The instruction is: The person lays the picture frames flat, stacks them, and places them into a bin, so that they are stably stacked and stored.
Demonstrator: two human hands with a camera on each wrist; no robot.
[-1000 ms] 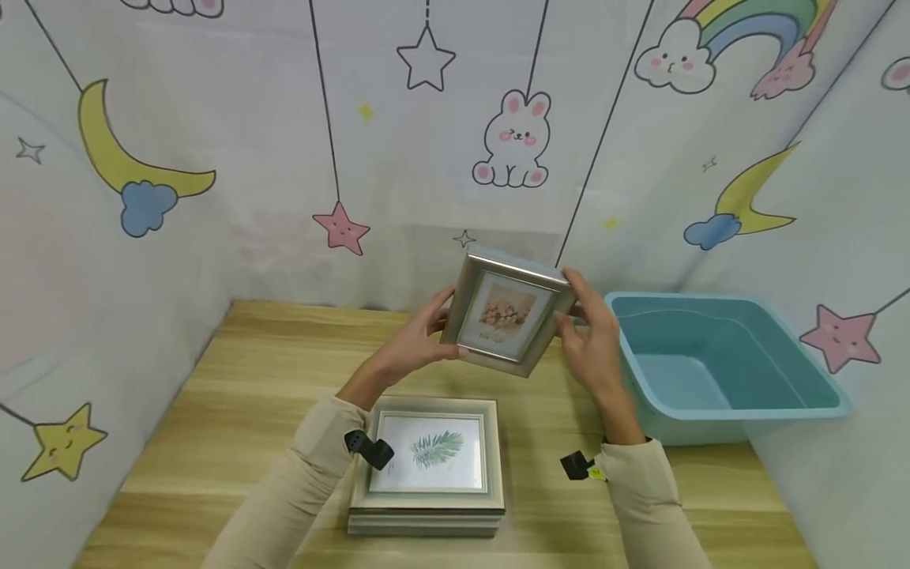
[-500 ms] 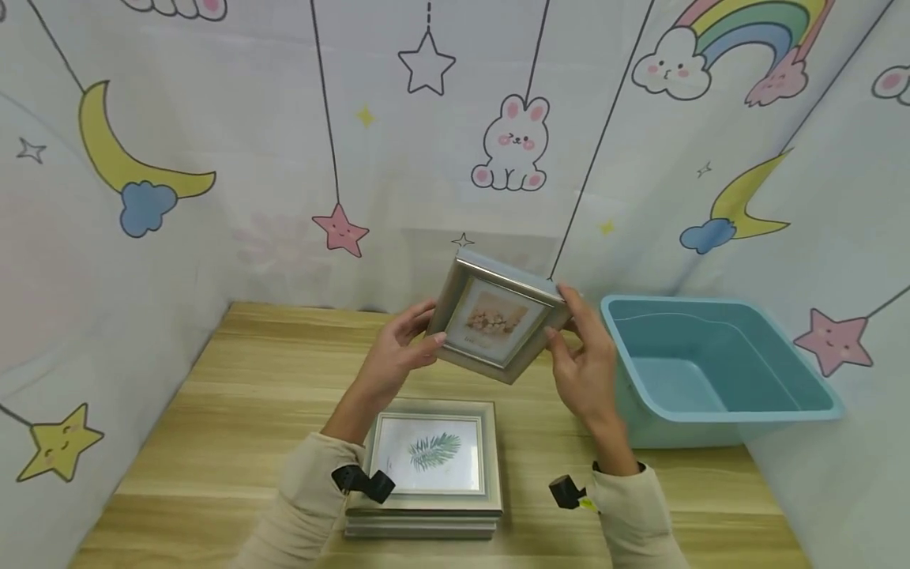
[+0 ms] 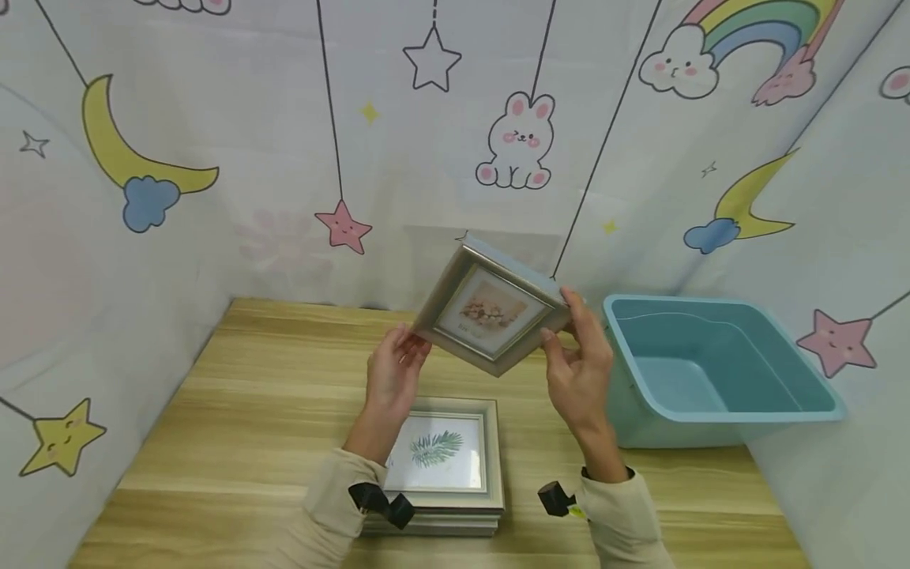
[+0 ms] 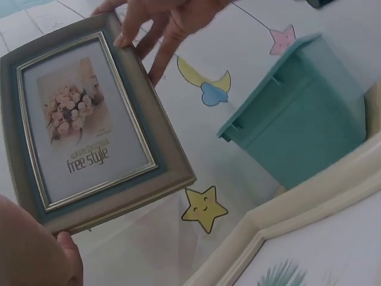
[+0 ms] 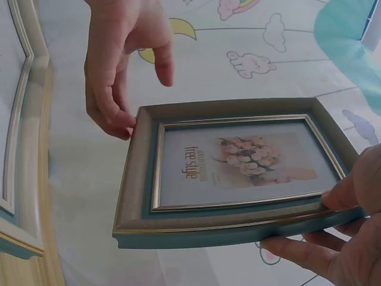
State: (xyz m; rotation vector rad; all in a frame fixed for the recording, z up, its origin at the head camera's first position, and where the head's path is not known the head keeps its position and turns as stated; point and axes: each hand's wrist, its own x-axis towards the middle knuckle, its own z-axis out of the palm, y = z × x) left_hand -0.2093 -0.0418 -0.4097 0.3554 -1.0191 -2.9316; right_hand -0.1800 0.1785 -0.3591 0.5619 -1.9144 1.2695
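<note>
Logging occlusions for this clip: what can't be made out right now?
Held frame, back: turned away in every view.
Caption: too small to read in the head view.
Stacked frames, left side: head view, hidden by the left arm.
Leaf print: left wrist view, cut off by the bottom edge.
Teal bin, inside: left wrist view, hidden by its own walls.

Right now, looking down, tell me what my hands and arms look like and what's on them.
Your left hand and right hand wear no gloves. Long beige sleeves, the left sleeve and the right sleeve, cover your forearms. A small black device sits at the left wrist; another black device, with a yellow mark, at the right.
</note>
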